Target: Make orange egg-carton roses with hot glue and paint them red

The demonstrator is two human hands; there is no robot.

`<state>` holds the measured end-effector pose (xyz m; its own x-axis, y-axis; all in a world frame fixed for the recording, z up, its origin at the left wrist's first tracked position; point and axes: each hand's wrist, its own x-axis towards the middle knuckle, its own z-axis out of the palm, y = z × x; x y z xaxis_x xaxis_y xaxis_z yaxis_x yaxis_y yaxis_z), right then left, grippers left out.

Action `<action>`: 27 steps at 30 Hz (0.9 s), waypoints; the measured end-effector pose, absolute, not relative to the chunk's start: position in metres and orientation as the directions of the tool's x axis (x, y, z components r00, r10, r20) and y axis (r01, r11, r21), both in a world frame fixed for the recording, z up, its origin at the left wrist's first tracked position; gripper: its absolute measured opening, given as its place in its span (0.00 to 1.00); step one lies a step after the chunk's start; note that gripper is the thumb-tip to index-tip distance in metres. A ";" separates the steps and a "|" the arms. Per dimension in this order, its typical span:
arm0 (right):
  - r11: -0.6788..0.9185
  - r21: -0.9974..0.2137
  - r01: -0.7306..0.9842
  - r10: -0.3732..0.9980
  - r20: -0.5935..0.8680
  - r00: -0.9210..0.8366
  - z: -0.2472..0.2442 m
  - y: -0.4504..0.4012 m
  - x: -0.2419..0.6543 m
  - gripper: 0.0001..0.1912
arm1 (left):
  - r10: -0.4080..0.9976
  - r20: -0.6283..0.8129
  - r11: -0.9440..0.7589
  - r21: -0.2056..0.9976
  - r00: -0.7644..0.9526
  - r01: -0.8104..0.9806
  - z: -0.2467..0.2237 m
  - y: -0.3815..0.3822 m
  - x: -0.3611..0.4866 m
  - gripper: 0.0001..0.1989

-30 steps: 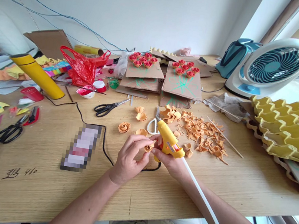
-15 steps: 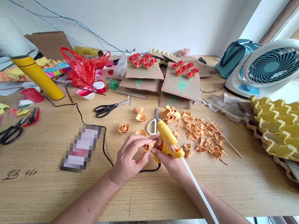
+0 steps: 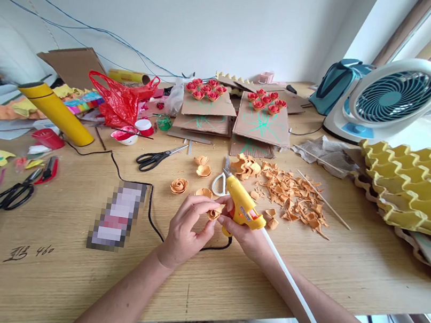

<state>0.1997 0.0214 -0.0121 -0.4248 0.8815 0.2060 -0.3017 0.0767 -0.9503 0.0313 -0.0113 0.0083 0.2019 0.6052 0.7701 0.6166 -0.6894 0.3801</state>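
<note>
Between the fingertips of my left hand is a small orange rosette. My right hand holds a yellow glue gun, its nozzle pointing away from me and a long white glue stick running out of its back. The fingertips of this hand also touch the rosette's right side. Just beyond my hands lie a finished-looking orange rose and orange cups. White-handled scissors rest partly behind the gun's tip. Orange scraps are piled to the right.
Black scissors and a blurred-out flat object lie left, near a black cord. Red flowers stand on cardboard at the back. Yellow egg trays and a fan are at the right.
</note>
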 end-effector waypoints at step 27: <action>0.056 -0.942 -0.330 0.899 0.192 -0.394 -0.005 0.020 0.198 0.16 | 0.648 0.739 -0.673 0.440 0.187 0.594 0.006 -0.009 0.031 0.17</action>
